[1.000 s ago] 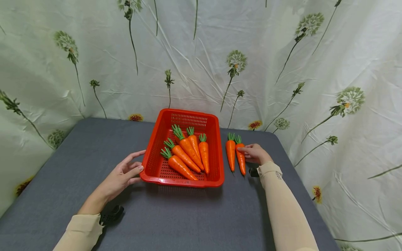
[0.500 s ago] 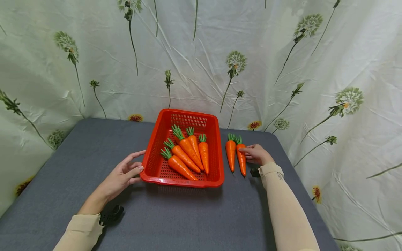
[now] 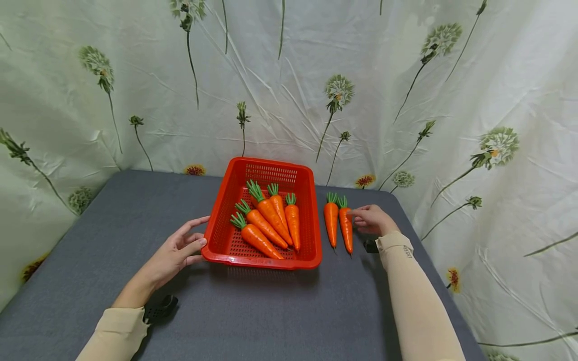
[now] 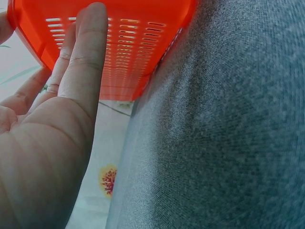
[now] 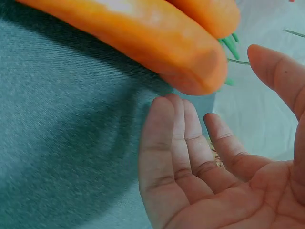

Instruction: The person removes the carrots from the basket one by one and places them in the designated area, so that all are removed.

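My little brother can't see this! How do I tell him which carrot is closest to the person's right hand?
Find the red basket on the grey table, then look just past its right side. There the inner carrot and the outer carrot lie side by side. Yours is the outer one: farther from the basket, with the right hand next to it.

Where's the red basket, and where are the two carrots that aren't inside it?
Red basket (image 3: 262,262): head view, on its near rim.
Left loose carrot (image 3: 331,223): head view, middle of its orange body.
Right loose carrot (image 3: 346,231): head view, middle of its body.
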Available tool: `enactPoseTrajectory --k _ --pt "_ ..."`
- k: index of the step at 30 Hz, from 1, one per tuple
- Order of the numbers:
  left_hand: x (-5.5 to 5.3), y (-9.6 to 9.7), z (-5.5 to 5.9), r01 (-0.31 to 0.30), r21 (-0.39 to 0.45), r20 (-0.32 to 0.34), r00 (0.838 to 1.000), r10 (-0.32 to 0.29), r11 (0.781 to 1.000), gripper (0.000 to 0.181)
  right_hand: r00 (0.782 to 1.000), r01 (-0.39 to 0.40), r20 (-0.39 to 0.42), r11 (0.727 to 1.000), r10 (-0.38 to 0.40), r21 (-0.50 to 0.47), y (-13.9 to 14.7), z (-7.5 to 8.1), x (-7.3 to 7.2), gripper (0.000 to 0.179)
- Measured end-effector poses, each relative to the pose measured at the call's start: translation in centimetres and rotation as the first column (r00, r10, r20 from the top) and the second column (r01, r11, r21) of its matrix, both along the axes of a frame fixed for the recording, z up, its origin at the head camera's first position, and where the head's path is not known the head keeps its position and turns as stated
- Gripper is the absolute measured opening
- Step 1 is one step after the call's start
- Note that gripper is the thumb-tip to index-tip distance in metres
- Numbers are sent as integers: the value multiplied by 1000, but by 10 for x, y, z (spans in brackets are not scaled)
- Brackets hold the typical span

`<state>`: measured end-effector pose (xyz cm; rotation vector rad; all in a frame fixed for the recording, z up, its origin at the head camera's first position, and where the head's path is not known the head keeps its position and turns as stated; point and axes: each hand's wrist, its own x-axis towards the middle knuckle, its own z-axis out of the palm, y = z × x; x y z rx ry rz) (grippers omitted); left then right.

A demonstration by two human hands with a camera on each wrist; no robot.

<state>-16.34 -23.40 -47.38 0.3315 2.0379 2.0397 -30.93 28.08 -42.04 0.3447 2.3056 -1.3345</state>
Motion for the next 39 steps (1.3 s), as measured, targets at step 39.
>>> enactPoseTrajectory --k 39 --pt "-1 2 -1 1 1 0 1000 -1 1000 62 944 -247 -234 968 231 -43 -115 80 -15 59"
